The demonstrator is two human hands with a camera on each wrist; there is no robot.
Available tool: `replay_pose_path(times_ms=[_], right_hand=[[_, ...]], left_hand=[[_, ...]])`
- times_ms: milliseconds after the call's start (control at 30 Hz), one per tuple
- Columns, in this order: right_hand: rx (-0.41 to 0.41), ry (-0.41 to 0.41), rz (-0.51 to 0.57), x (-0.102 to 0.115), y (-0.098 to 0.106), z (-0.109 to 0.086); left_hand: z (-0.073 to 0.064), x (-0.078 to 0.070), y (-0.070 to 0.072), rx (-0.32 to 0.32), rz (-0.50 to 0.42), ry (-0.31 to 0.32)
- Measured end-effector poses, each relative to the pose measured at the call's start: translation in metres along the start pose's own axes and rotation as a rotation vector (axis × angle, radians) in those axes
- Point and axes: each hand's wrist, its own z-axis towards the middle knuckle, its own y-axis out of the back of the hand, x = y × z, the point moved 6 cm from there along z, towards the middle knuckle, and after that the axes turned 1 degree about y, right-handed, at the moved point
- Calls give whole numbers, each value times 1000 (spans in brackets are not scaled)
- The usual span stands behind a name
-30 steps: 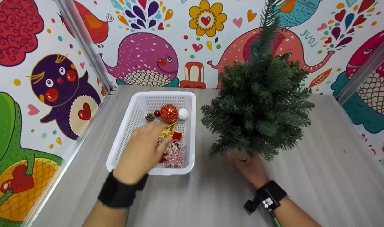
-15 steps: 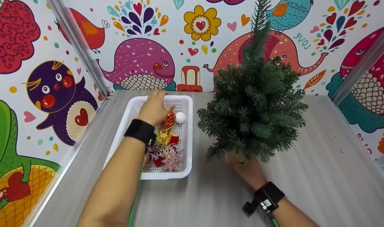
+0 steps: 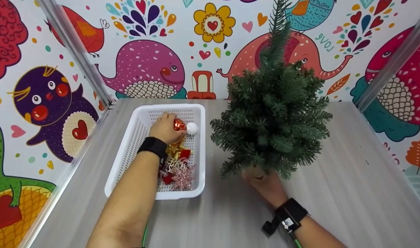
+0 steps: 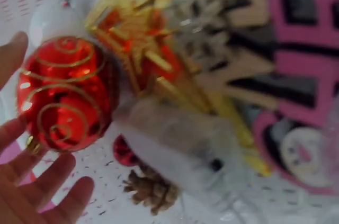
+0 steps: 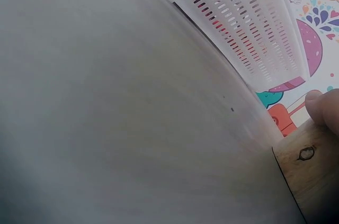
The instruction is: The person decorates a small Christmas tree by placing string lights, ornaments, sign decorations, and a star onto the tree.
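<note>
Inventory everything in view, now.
Christmas tree: 1, green, right
Wooden base: 1, brown, below tree
Slotted basket: 1, white, left
Swirled bauble: 1, red, basket
Plain ball: 1, white, basket
Small ball: 1, maroon, basket
Pine cone: 1, brown, basket
Stars: count unclear, gold, basket
Glitter star: 1, pink, basket
Letters: several, pink, basket
Red pieces: 2, red, basket
Blurred item: 1, whitish, basket
Tabletop: 1, grey, underneath
Cartoon walls: 3, multicoloured, around
Posts: 2, silver, corners
Straps: 2, black, wrists
Left hand: 1, at bauble
Right hand: 1, holding base
</note>
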Motion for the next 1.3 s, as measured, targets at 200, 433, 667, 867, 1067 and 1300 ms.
replay_pose_path(times_ms=[200, 433, 667, 867, 1067, 1300], right_hand=[[4, -43, -4, -2, 0, -1], [-7, -26, -4, -2, 0, 0], [-12, -53, -9, -2, 0, -1], [29, -35, 38, 2, 5, -6], [92, 109, -325, 25, 34, -32], [145, 406, -715, 83, 68, -83]], left_hand=[[-1, -2, -9, 36, 56, -10], [0, -5, -10, 93, 12, -18], [-3, -17, 9, 49, 3, -38], [-27, -54, 54, -132, -79, -119], [-86, -94, 94, -341, -219, -250], [-175, -143, 116, -587, -280, -446]])
